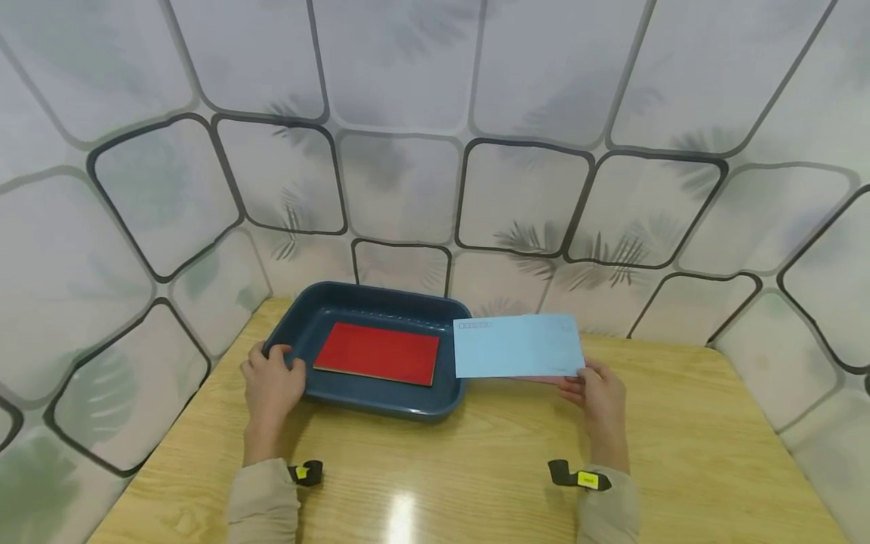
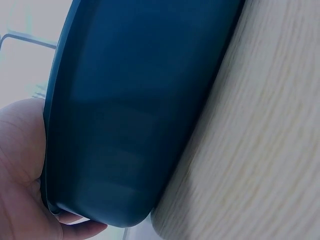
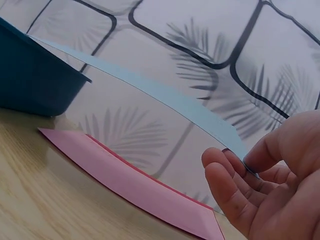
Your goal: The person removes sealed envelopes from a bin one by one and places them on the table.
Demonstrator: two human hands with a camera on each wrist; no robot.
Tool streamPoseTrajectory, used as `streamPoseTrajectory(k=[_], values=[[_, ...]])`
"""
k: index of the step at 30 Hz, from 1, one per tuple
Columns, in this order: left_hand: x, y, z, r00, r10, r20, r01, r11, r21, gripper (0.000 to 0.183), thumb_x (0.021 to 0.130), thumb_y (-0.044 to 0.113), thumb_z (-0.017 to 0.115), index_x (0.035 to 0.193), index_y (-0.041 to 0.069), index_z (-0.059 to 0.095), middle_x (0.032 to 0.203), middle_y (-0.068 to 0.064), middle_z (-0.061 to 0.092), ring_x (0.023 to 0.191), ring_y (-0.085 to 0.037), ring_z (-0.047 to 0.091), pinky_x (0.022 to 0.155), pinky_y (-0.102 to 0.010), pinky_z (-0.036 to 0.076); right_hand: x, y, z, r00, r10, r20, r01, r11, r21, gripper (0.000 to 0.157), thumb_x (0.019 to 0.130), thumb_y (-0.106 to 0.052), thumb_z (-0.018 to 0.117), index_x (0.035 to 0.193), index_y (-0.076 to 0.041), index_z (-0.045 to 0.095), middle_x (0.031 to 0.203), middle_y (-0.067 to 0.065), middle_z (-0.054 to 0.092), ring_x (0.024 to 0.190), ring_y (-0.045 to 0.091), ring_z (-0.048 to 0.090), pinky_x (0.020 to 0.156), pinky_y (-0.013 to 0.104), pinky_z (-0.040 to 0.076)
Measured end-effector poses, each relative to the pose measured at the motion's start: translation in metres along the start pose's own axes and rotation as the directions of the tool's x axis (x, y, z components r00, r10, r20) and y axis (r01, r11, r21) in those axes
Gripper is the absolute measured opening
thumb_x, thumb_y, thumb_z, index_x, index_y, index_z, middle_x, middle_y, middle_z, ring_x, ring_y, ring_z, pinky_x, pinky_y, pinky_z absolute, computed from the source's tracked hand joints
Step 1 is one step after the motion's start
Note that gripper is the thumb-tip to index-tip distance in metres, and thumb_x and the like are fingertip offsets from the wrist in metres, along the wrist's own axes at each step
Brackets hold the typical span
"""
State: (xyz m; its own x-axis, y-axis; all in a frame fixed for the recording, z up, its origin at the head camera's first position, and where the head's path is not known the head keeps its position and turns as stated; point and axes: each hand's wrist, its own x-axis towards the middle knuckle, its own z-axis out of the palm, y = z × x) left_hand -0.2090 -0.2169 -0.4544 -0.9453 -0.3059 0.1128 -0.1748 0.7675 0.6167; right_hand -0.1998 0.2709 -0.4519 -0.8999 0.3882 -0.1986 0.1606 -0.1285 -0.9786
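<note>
A dark blue rectangular tray (image 1: 381, 408) stands on the table with a stack of red envelopes (image 1: 381, 353) lying flat inside. My left hand (image 1: 274, 380) grips the tray's left end, fingers over the rim and thumb on the near side; the left wrist view shows the palm against the tray wall (image 2: 130, 110). My right hand (image 1: 598, 393) pinches a light blue envelope (image 1: 518, 347) by its near right corner. The envelope is raised, its left end overlapping the tray's right rim in the head view. Beneath it on the table lies a pink envelope (image 3: 135, 182), mostly hidden from the head, with a red edge behind it.
The wooden table (image 1: 489, 476) extends in front of the tray and to the right. A patterned fabric wall (image 1: 408, 189) closes off the back and both sides. Dark straps with yellow labels (image 1: 588, 480) sit at both wrists.
</note>
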Motion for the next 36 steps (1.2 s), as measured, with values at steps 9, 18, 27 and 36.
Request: streamPoseTrajectory(k=[9, 18, 27, 36], values=[[-0.001, 0.001, 0.0, 1.0, -0.018, -0.001, 0.018, 1.0, -0.001, 0.045, 0.095, 0.021, 0.042, 0.131, -0.005, 0.048, 0.153, -0.033, 0.017, 0.131, -0.053, 0.022, 0.086, -0.066, 0.039, 0.002, 0.004, -0.019, 0.995, 0.088, -0.048, -0.085, 0.994, 0.065, 0.045, 0.102, -0.008, 0.037, 0.145, 0.004, 0.038, 0.076, -0.005, 0.066, 0.068, 0.009, 0.069, 0.068, 0.026, 0.058], [-0.001, 0.002, 0.0, 0.999, -0.051, 0.003, 0.051, 0.999, -0.005, 0.045, 0.096, 0.022, 0.042, 0.132, -0.005, 0.047, 0.154, -0.032, 0.017, 0.132, -0.052, 0.023, 0.086, -0.067, 0.039, 0.006, 0.011, -0.031, 0.982, 0.128, -0.137, -0.114, 0.988, 0.107, 0.037, 0.1, -0.004, 0.038, 0.136, 0.002, 0.043, 0.07, -0.003, 0.065, 0.064, 0.01, 0.069, 0.067, 0.028, 0.059], [0.0, 0.003, 0.001, 0.996, -0.084, -0.01, 0.083, 0.996, -0.02, 0.045, 0.096, 0.022, 0.041, 0.132, -0.004, 0.048, 0.156, -0.029, 0.018, 0.133, -0.052, 0.024, 0.085, -0.068, 0.039, 0.007, 0.013, -0.029, 0.981, 0.124, -0.15, -0.109, 0.989, 0.103, 0.029, 0.098, -0.002, 0.041, 0.125, 0.003, 0.048, 0.067, -0.002, 0.064, 0.061, 0.009, 0.068, 0.064, 0.028, 0.058], [0.0, 0.006, 0.001, 0.996, -0.088, -0.012, 0.088, 0.996, -0.015, 0.044, 0.095, 0.022, 0.042, 0.131, -0.003, 0.049, 0.155, -0.029, 0.019, 0.133, -0.052, 0.024, 0.085, -0.069, 0.039, 0.003, 0.014, -0.026, 0.98, 0.183, -0.072, -0.187, 0.982, -0.041, 0.051, 0.099, -0.009, 0.042, 0.146, 0.009, 0.035, 0.079, 0.001, 0.066, 0.07, 0.011, 0.07, 0.071, 0.028, 0.058]])
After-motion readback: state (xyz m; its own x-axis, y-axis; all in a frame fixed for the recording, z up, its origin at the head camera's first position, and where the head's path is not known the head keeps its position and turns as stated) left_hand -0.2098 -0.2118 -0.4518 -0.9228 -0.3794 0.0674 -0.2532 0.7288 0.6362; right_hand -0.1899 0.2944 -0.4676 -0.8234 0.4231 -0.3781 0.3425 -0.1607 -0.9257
